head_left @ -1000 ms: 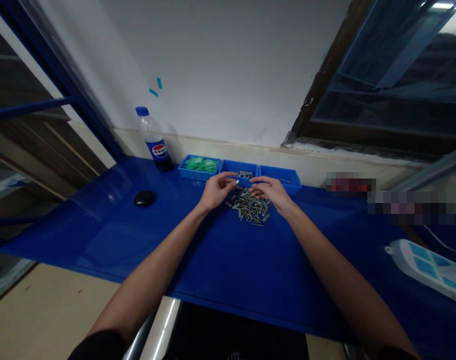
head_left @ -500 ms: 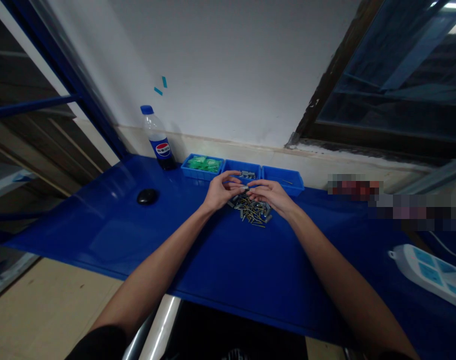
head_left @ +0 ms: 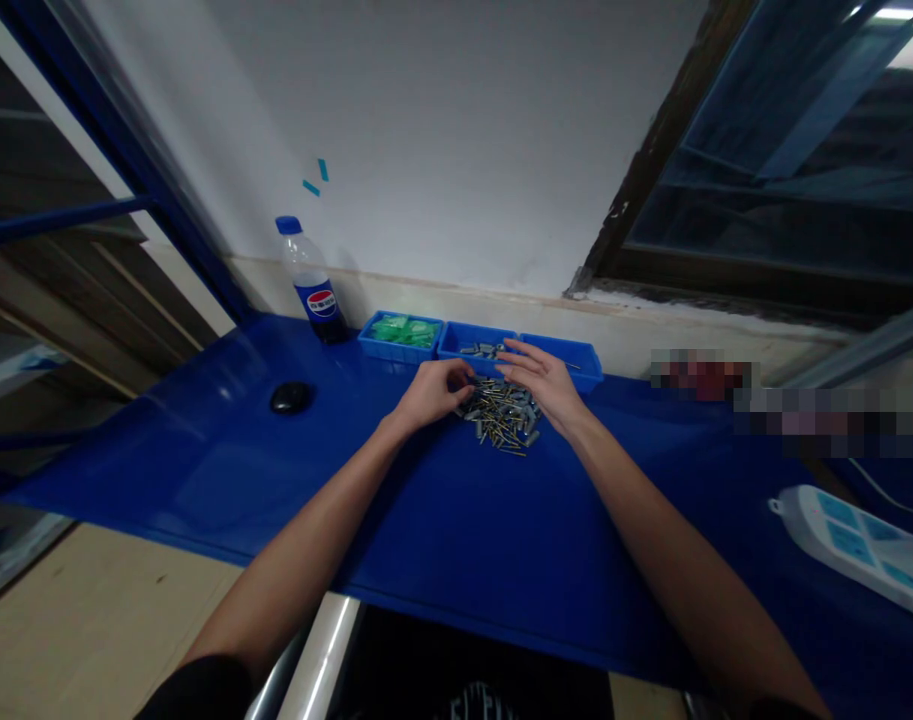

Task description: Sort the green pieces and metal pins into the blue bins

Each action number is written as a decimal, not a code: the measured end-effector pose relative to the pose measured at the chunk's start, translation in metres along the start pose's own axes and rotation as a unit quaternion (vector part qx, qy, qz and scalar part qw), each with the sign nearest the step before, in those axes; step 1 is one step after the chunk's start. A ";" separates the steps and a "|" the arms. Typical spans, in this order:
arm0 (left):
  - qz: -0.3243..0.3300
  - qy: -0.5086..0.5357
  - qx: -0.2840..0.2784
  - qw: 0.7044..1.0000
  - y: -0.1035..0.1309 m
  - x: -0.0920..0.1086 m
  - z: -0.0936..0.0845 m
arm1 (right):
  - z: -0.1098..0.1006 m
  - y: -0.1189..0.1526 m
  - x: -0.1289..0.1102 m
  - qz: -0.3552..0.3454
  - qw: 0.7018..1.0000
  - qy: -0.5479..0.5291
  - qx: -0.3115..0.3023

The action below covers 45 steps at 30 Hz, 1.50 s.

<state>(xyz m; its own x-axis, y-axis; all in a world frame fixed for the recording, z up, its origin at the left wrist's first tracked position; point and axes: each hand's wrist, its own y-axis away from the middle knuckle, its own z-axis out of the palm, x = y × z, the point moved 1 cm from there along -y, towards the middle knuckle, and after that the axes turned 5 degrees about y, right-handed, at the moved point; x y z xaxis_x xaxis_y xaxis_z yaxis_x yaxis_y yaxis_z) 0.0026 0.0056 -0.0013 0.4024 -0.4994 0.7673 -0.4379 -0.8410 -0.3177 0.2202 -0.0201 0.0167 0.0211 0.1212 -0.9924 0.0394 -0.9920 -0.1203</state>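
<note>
A pile of screws and grey plugs [head_left: 502,415] lies on the blue table. At its left edge is my left hand [head_left: 437,390], thumb and fingers curled together; what they hold, if anything, is too small to make out. My right hand [head_left: 542,385] is over the pile's right side, fingers spread and nothing seen in them, its fingertips near the middle blue bin [head_left: 454,337]. That bin contains several grey plugs [head_left: 483,350]. Green packets [head_left: 405,330] fill the left bin [head_left: 396,352]. The right bin [head_left: 583,357] has a thin screw in it, partly behind my hand.
A cola bottle [head_left: 317,290] stands by the wall, left of the bins. A black mouse-like object [head_left: 291,398] lies on the table [head_left: 456,540] at left. At the right edge is a white case with blue panels [head_left: 861,550].
My hands have moved apart. The fingers of my right hand have opened away from the small grey piece that was between both hands. My left hand has dropped to the pile's left edge.
</note>
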 end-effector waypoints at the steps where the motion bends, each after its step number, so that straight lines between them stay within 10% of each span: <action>1: -0.001 -0.026 -0.014 1.000 0.000 -0.002 -0.002 | -0.001 0.000 0.000 -0.006 1.000 -0.008 0.001; 45: -0.040 -0.097 -0.021 0.994 0.009 -0.007 -0.001 | -0.021 -0.010 -0.019 0.005 0.998 0.067 -0.021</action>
<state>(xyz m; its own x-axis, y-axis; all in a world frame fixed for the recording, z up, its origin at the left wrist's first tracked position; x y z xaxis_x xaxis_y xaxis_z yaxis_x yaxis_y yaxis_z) -0.0046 0.0015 -0.0088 0.5837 -0.4654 0.6654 -0.4299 -0.8723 -0.2330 0.2405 -0.0117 0.0378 0.1555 0.1187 -0.9807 0.0800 -0.9910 -0.1073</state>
